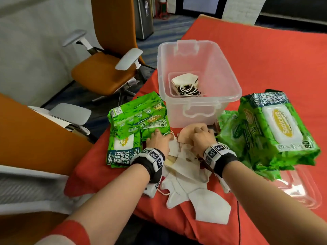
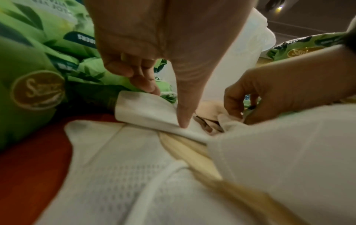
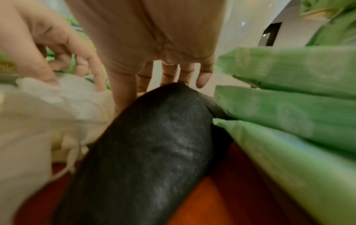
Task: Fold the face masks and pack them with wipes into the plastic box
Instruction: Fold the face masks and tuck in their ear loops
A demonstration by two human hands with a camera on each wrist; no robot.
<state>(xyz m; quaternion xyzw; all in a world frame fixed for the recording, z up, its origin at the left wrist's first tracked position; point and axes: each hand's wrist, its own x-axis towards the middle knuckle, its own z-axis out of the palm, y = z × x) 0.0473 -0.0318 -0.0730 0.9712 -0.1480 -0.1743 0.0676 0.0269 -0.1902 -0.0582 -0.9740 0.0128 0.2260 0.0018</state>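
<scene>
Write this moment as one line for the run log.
left hand: pinches white mask | right hand: on black mask | box: holds folded masks

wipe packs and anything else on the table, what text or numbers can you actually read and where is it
"Sanicare" on the white flip lid of the right wipe pack.
"80" at that pack's near corner.
"100%", "BAMBO", "FIBER" and "FAV", the last cut off by the wrist, on the near left wipe pack.
"80" on the upper left wipe pack.
Smaller print on all packs is too blurred to read.
Wristbands carry square coded markers, no words.
Plastic box: no text.
</scene>
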